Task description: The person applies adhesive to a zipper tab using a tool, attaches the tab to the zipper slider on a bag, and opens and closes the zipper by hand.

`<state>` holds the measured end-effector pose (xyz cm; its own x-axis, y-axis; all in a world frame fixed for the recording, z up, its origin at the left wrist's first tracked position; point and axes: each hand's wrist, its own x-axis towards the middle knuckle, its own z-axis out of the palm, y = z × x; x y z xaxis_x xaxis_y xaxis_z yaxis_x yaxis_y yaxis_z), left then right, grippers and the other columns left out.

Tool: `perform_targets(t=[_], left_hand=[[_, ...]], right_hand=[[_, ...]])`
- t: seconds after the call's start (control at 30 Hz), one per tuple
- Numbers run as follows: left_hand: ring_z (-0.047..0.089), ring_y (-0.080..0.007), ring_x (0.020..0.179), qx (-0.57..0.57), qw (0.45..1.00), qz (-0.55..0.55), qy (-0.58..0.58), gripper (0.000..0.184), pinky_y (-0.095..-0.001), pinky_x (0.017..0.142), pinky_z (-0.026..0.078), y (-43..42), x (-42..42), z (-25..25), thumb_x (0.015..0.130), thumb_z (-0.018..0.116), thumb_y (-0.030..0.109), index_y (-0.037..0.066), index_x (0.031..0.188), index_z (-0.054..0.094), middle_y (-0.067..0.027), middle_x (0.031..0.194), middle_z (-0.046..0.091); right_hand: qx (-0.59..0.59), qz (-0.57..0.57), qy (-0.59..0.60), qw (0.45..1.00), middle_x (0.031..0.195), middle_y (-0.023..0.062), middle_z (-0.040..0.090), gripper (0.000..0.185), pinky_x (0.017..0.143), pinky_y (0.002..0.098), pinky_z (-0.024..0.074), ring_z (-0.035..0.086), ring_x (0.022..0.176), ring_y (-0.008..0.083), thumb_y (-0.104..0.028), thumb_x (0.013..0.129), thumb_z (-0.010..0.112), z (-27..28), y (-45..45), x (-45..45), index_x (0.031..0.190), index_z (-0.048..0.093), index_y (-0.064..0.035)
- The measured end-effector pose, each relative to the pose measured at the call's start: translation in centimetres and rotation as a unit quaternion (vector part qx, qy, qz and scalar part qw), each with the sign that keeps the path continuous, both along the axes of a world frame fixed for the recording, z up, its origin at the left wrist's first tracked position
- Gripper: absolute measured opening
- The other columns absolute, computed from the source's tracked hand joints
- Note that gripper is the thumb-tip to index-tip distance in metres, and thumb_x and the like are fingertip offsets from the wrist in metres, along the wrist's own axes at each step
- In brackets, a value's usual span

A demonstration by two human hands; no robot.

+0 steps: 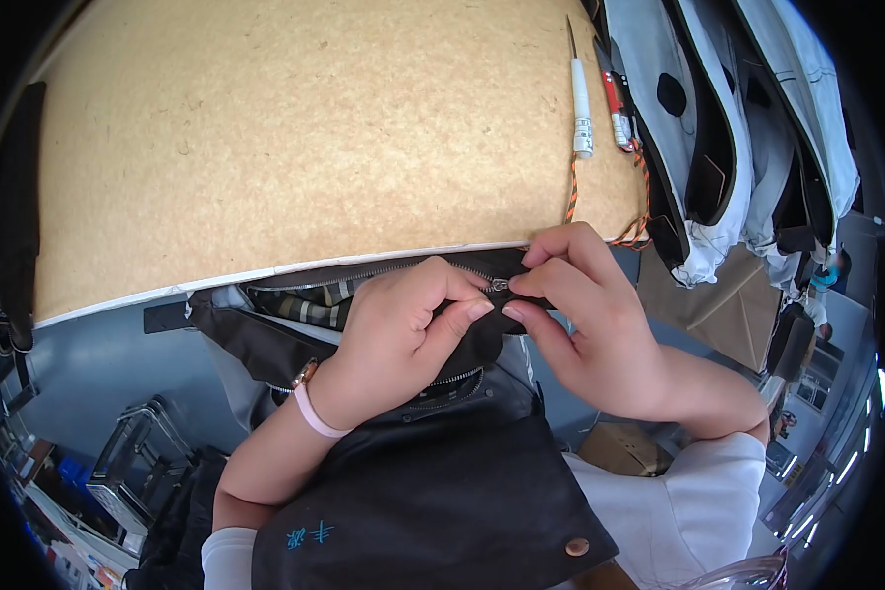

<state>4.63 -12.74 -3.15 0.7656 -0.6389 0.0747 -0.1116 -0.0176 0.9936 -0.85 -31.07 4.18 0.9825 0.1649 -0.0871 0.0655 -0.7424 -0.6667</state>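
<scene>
A dark bag [256,344] with a checked lining [315,303] lies across my lap against the table's near edge. A metal zipper [393,267] runs along its opening, and the zipper slider [500,285] sits between my two hands. My left hand [403,324] is closed, thumb and index finger pinching the dark fabric just left of the slider. The fingertips of my right hand [585,315] are pinched at the slider's right side. What lies under my left palm is hidden.
On the wooden table [315,128] lie a white-handled awl [581,108] and red-handled snips [615,98], both with orange cords. Pale and black bag pieces [708,118] hang at the right. A cardboard box [624,449] and a metal-framed stool [133,472] stand below.
</scene>
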Motion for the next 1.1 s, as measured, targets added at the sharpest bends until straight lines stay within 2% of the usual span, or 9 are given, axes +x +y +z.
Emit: perform_targets(t=[0.2,0.4,0.5,0.53,0.6,0.7,0.73,0.93,1.1], left_hand=[[0.068,-0.0231,0.08,-0.005,1.0,-0.005,0.022,0.009,-0.0303,0.07,0.052,0.1,0.0,0.1,0.085,0.067,0.007,0.001,0.085,0.061,-0.0135,0.087,0.068],[0.066,-0.0167,0.085,-0.036,0.993,-0.003,0.111,0.005,-0.0266,0.077,0.05,0.4,0.2,0.4,0.084,0.068,0.002,0.001,0.084,0.063,-0.0085,0.089,0.068],[0.065,-0.0154,0.087,-0.046,0.988,-0.009,0.146,0.004,-0.0257,0.079,0.049,0.6,0.2,0.6,0.083,0.068,0.001,0.002,0.084,0.063,-0.0073,0.089,0.067],[0.065,-0.0151,0.087,-0.049,0.987,-0.012,0.154,0.004,-0.0257,0.079,0.049,0.6,0.3,0.7,0.083,0.068,0.001,0.002,0.084,0.063,-0.0074,0.088,0.067],[0.065,-0.0148,0.087,-0.057,0.984,-0.016,0.17,0.005,-0.0258,0.079,0.049,0.7,0.3,0.8,0.083,0.068,0.001,0.002,0.084,0.063,-0.0075,0.088,0.067],[0.065,-0.0141,0.086,-0.05,0.986,-0.021,0.158,0.005,-0.0259,0.078,0.049,1.0,0.1,1.1,0.082,0.068,0.0,0.001,0.084,0.063,-0.0076,0.088,0.067],[0.064,-0.0139,0.085,-0.045,0.988,-0.023,0.145,0.005,-0.0259,0.078,0.049,1.1,0.1,1.2,0.082,0.068,0.0,0.001,0.084,0.063,-0.0077,0.088,0.068],[0.065,-0.0152,0.08,-0.052,0.991,-0.03,0.12,0.007,-0.026,0.072,0.049,1.7,0.0,1.3,0.081,0.07,0.0,0.002,0.083,0.063,-0.0084,0.088,0.068],[0.065,-0.0166,0.076,-0.048,0.991,-0.052,0.115,0.008,-0.0262,0.069,0.049,1.8,0.1,1.4,0.08,0.071,0.001,0.003,0.081,0.063,-0.0084,0.086,0.068]], right_hand=[[0.015,-0.014,-0.018,1.0,0.102,0.0136,0.051,0.024,0.072,0.0324,0.0468,0.056,0.088,0.0265,0.008,0.073,0.07,-0.3,0.1,-0.2,0.093,0.058,-0.0002],[-0.105,0.005,-0.287,0.952,0.09,0.0141,0.056,0.028,0.062,0.0319,0.0443,0.055,0.072,0.0294,-0.003,0.07,0.075,0.6,0.8,-3.0,0.092,0.057,0.0007],[0.045,0.023,-0.034,0.998,0.082,0.0093,0.058,0.028,0.061,0.0309,0.0443,0.056,0.068,0.0215,-0.005,0.074,0.074,-0.8,0.7,-5.9,0.095,0.057,0.0019],[0.14,-0.066,0.02,0.988,0.083,0.008,0.058,0.026,0.06,0.0298,0.0441,0.055,0.068,0.0185,-0.005,0.077,0.072,-2.0,0.6,-6.8,0.097,0.056,0.0021],[0.32,-0.242,0.128,0.907,0.084,0.0055,0.058,0.023,0.058,0.0277,0.0436,0.054,0.067,0.0125,-0.006,0.084,0.067,-4.1,1.2,-7.5,0.101,0.055,0.0024],[0.481,-0.265,0.063,0.833,0.086,0.0044,0.059,0.021,0.06,0.0237,0.0444,0.053,0.07,0.0074,-0.005,0.09,0.06,-3.0,2.3,-5.7,0.109,0.053,0.0033],[0.443,-0.251,0.14,0.849,0.089,0.0052,0.061,0.028,0.064,0.0216,0.0453,0.056,0.073,0.0073,-0.001,0.09,0.059,-2.1,2.0,-4.9,0.117,0.051,0.0034],[0.482,-0.289,0.135,0.816,0.097,0.0072,0.063,0.025,0.066,0.0196,0.0454,0.058,0.078,0.0065,0.003,0.088,0.063,-2.0,3.3,-2.9,0.111,0.057,0.0029],[0.504,-0.266,0.153,0.807,0.08,0.0008,0.058,0.011,0.06,0.0197,0.0376,0.05,0.069,0.0035,0.0,0.087,0.065,-2.8,2.3,-3.0,0.096,0.06,0.0002]])
